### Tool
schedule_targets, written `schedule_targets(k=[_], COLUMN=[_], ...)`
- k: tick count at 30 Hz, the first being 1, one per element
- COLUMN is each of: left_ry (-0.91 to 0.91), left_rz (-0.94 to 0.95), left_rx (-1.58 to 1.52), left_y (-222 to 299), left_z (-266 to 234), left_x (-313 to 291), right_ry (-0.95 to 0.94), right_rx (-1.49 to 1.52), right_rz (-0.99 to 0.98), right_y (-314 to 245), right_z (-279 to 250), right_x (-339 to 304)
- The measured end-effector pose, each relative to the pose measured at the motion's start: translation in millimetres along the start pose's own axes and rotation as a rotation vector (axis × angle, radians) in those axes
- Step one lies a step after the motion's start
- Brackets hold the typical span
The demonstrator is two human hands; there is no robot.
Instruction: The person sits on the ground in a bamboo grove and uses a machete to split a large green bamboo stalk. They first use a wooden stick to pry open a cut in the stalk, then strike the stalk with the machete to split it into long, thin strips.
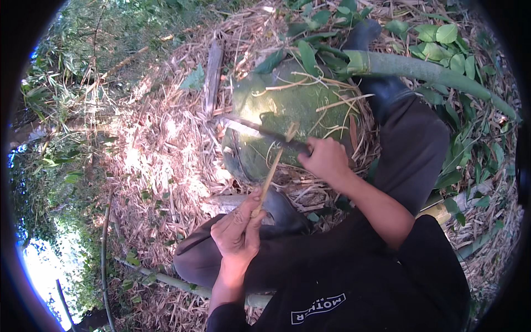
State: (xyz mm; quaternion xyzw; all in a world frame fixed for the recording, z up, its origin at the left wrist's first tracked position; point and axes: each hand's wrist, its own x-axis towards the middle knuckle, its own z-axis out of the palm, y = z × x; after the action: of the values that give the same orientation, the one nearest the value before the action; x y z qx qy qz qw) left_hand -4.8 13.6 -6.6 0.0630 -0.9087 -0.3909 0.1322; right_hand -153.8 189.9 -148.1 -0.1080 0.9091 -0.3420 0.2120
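Note:
My right hand is closed round the dark handle of a long-bladed knife, whose blade points left across a mossy green rock. In my left hand I pinch a thin yellowish bamboo strip. The strip slants up and away from my fingers, and its far end meets the knife near the handle. That end looks split or frayed. Several pale thin shavings lie scattered over the rock's top and right side.
A thick green bamboo stem crosses the far right beside leafy plants. A weathered wood piece lies left of the rock. My boots and bent legs flank it. Dry leaf litter covers the ground; a thin pole lies at lower left.

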Motion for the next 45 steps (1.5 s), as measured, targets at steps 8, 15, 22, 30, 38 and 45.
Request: schedule_targets(k=[8,15,22,30,38,45], left_ry=[0.014,-0.029,0.014,0.080,0.235,0.287], left_rz=[0.022,0.040,-0.060,0.024,-0.188,-0.182], left_rx=[-0.005,0.035,0.013,0.003,0.083,0.070], left_y=[-1.8,5.6,2.2,-4.8,-0.4,-6.2], left_z=[-4.6,-4.1,-7.2,-2.3,1.9,6.5], left_x=[-4.3,8.6,7.0,11.6,14.8,1.9], right_ry=[-0.051,-0.060,-0.065,-0.067,-0.077,-0.046], right_rx=[-0.019,-0.011,-0.094,-0.140,0.079,0.238], right_rz=[-0.051,0.037,0.115,0.149,0.233,-0.271], right_y=[-9.2,-10.9,3.4,8.6,15.6,-54.7], right_z=[-6.8,-11.0,1.2,8.4,13.4,-23.9], right_x=[-18.8,2.2,22.0,23.6,19.8,-35.4])
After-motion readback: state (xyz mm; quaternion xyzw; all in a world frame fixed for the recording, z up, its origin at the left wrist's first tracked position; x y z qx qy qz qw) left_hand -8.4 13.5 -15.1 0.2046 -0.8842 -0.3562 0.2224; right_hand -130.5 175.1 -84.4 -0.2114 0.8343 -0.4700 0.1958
